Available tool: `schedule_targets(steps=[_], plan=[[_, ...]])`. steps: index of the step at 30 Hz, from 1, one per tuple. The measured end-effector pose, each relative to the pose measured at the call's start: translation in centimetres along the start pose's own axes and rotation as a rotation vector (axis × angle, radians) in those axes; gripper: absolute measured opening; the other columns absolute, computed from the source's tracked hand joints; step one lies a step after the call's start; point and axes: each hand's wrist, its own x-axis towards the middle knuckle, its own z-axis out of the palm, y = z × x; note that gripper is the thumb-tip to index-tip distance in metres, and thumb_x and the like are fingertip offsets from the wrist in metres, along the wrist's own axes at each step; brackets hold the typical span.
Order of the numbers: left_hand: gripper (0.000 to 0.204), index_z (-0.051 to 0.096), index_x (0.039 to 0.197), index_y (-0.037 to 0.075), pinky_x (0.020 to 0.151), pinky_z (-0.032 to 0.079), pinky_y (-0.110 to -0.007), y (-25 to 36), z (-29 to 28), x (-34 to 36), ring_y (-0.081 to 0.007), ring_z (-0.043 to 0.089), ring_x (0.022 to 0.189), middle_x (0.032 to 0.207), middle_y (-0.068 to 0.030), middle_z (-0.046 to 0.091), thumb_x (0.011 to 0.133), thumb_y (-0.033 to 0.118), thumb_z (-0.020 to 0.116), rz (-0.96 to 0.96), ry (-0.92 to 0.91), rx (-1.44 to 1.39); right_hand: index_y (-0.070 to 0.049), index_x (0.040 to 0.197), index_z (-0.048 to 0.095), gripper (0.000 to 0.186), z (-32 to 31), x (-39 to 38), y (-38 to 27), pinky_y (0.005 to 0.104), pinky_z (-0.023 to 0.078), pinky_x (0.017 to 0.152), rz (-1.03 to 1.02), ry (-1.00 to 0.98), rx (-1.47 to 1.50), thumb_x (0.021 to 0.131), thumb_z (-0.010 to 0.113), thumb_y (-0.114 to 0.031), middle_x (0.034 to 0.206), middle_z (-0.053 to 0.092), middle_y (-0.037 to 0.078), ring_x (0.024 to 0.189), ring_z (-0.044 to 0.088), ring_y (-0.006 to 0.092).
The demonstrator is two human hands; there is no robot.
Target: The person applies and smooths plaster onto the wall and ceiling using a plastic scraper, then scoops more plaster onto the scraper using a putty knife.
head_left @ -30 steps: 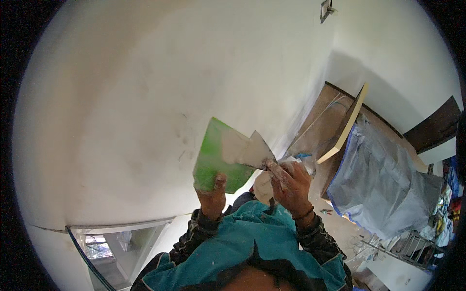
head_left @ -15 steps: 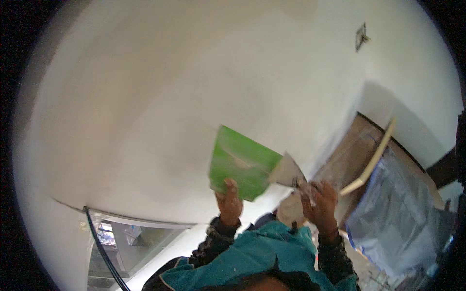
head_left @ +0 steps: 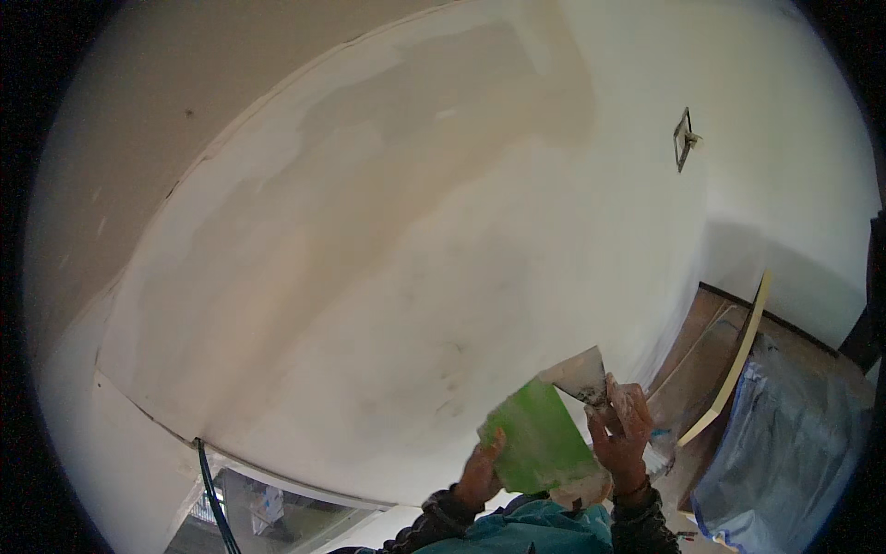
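My left hand (head_left: 480,473) grips the left edge of a green flat board (head_left: 540,439), with its thumb on the face. Pale smears of filler mark the board. In my right hand (head_left: 625,429) is a putty knife (head_left: 580,374) with a wide blade, pointing up and to the left. The blade lies at the board's upper edge; whether it touches is hard to tell. Ahead of both hands spreads a white plastered wall (head_left: 443,295) with damp-looking beige and grey patches. My fingers hide most of the knife's handle.
At the lower left, dark cables (head_left: 216,503) hang beside a window opening (head_left: 268,503). To the right are a brown covering (head_left: 701,337), a pale yellow strip (head_left: 738,360) and clear plastic sheeting (head_left: 784,443). A small frame (head_left: 683,140) with something protruding sits on the upper-right wall.
The view has tilted upward, bringing more of the patched surface into sight. Both hands now appear lower and farther right. The board has turned, and the knife blade has swung upward along its edge.
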Motion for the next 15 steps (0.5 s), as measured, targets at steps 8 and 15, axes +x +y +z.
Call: schedule_targets(steps=[8,15], plan=[[0.053,0.042,0.137,-0.001,0.097,0.052,-0.048,3.2,-0.3,1.8,-0.0317,0.059,0.117,0.130,-0.0186,0.056,0.099,0.035,0.053,-0.070,-0.005,-0.164,-0.029,0.116,0.069,0.035,-3.9,0.5,0.8,0.0319,0.047,0.066,-0.594,-0.343,-0.389,0.081,0.074,-0.031,0.100,0.060,0.002,0.079,0.059,0.0167],[0.055,0.040,0.140,-0.002,0.101,0.048,-0.046,3.7,0.2,2.3,-0.0307,0.055,0.121,0.134,-0.0205,0.053,0.100,0.035,0.052,0.127,-0.088,-0.135,-0.027,0.113,0.069,0.030,-8.7,2.1,2.6,0.0327,0.049,0.072,-0.663,-0.451,-0.567,0.083,0.070,-0.027,0.104,0.057,0.002,0.091,0.059,0.0171]])
